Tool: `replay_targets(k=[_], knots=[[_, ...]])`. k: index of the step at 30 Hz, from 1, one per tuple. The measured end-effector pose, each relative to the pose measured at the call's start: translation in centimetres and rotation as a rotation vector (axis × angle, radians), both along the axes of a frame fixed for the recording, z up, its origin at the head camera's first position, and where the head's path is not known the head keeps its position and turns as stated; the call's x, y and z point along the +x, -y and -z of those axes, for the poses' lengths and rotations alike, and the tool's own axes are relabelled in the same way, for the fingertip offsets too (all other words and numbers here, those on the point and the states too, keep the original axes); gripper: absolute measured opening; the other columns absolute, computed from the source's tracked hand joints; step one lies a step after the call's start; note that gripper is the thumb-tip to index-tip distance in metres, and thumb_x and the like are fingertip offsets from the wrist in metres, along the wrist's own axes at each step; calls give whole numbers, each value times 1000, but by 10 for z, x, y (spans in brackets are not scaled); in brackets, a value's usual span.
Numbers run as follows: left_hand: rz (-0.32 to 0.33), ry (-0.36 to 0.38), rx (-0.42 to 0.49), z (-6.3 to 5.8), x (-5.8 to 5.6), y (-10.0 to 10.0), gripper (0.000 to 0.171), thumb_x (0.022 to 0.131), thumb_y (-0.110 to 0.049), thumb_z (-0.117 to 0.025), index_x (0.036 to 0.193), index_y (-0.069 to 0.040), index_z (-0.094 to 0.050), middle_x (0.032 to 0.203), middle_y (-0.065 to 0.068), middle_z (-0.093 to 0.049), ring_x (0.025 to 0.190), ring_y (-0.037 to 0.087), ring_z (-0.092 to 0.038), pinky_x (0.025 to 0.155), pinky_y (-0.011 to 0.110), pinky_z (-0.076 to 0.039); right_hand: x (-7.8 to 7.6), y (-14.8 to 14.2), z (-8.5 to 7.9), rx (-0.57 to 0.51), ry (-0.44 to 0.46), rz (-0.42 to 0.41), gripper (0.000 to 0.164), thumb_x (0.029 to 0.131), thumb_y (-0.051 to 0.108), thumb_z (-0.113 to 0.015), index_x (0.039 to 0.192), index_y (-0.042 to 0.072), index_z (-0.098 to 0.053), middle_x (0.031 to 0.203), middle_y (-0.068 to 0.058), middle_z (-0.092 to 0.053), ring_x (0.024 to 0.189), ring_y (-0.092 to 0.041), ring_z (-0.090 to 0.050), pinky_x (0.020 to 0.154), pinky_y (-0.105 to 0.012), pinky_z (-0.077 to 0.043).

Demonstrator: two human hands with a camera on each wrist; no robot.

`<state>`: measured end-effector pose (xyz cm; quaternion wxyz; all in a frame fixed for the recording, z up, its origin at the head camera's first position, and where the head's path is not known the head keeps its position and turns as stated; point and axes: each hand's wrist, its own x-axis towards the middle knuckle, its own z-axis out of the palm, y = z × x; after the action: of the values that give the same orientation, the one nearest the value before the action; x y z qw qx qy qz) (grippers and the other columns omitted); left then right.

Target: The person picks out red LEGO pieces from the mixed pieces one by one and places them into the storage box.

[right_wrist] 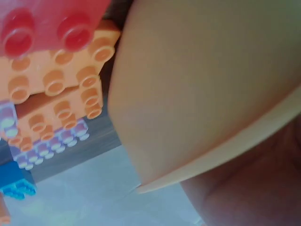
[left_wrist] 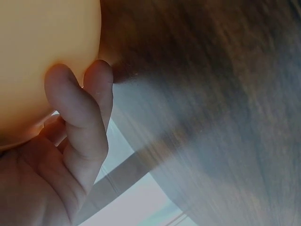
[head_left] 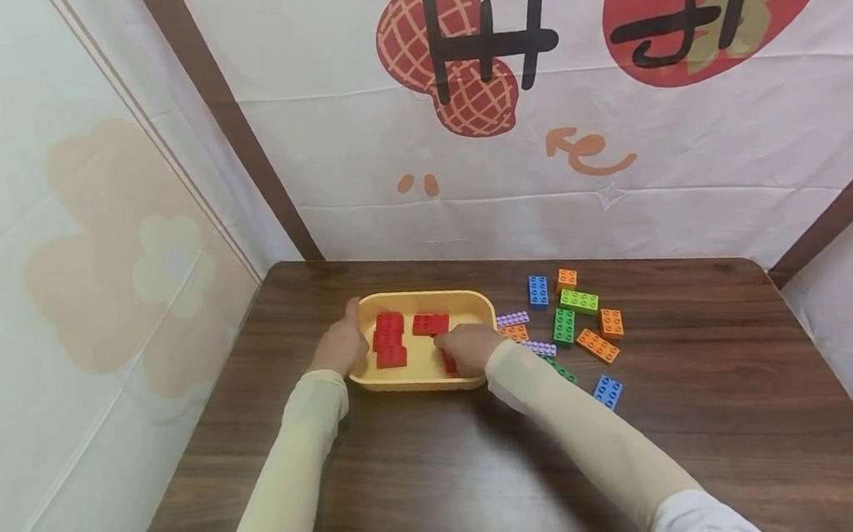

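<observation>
A yellow plastic tray (head_left: pixel 417 298) stands on the table with several red toy bricks (head_left: pixel 391 356) in it. My left hand (head_left: pixel 340 345) holds the tray's left end, its fingers (left_wrist: pixel 77 106) curled against the outer wall in the left wrist view. Reaching over the right end, my right hand (head_left: pixel 472 347) is inside the tray, right at a red brick (head_left: pixel 447 362) that it partly covers. The rim hides its fingertips in the right wrist view, so whether they pinch that brick cannot be seen. Another red brick (head_left: pixel 431 324) lies just beyond this hand.
Right of the tray lie loose bricks: orange (head_left: pixel 598 345), green (head_left: pixel 563 327), lime (head_left: pixel 579 300), blue (head_left: pixel 538 291) and purple (head_left: pixel 513 319). The right wrist view has a red brick (right_wrist: pixel 47 23) outside the tray. Printed cloth (head_left: pixel 358 154) hangs behind the dark wooden table (head_left: pixel 412 467).
</observation>
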<state>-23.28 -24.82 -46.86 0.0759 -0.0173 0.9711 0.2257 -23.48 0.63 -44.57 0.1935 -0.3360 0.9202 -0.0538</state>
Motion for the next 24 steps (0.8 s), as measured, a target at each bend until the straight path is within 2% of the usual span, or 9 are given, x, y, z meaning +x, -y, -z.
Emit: replay_targets(k=[1,3,6,10,12,14,17,20,24], knots=[[-1,0,1,0,0,0,74,92,-3,-51,157,-8,-16,84,18,-64,74,32,-62,77,50,-52,0,1,0,8,-24,13,22,90,27,-78,107,16,-69,78,2,-59,76,-18,-56,73,-31,-49],[-4,4,4,0,1,1,75,92,-3,-51,158,-8,-16,86,18,-64,76,32,-62,79,50,-51,1,3,-2,19,-67,28,31,89,40,-78,102,13,-70,75,2,-58,73,-17,-56,70,-31,-49],[-5,10,3,-1,2,1,74,93,-3,-51,158,-8,-16,88,19,-65,77,33,-62,80,51,-51,3,3,-4,32,-81,43,43,86,50,-77,106,13,-70,78,2,-60,75,-16,-56,70,-31,-49],[-9,5,3,-3,2,1,73,93,-4,-51,158,-8,-16,90,21,-65,78,34,-62,79,51,-51,4,3,-9,42,-68,14,41,88,35,-80,122,15,-69,87,0,-65,80,-18,-57,80,-33,-52],[-7,-2,5,-5,0,1,73,93,-3,-51,157,-7,-17,89,20,-65,77,34,-62,79,51,-51,4,3,-11,55,-74,2,39,88,26,-80,124,15,-69,90,-1,-66,81,-19,-58,84,-36,-52],[0,-19,4,-5,0,1,74,91,-2,-51,157,-6,-18,85,20,-64,75,34,-62,77,51,-51,4,4,-10,75,-105,0,29,89,21,-78,116,13,-71,90,-2,-67,81,-20,-59,84,-38,-53],[13,-40,1,-3,-1,1,74,90,-1,-50,156,-6,-18,79,18,-63,72,33,-61,76,52,-52,3,5,-5,87,-168,21,18,92,29,-74,100,13,-73,83,-1,-65,77,-19,-59,79,-39,-53],[13,-49,2,-2,0,0,74,89,-1,-50,156,-6,-19,75,16,-62,69,33,-61,75,51,-52,4,8,1,81,-191,51,31,93,45,-70,85,15,-72,73,1,-61,72,-18,-57,76,-40,-51],[12,-41,2,-1,3,1,74,89,0,-51,156,-5,-19,76,16,-62,70,32,-61,75,51,-52,6,11,11,60,-179,87,42,93,56,-66,79,17,-72,67,2,-58,67,-18,-54,77,-43,-49]])
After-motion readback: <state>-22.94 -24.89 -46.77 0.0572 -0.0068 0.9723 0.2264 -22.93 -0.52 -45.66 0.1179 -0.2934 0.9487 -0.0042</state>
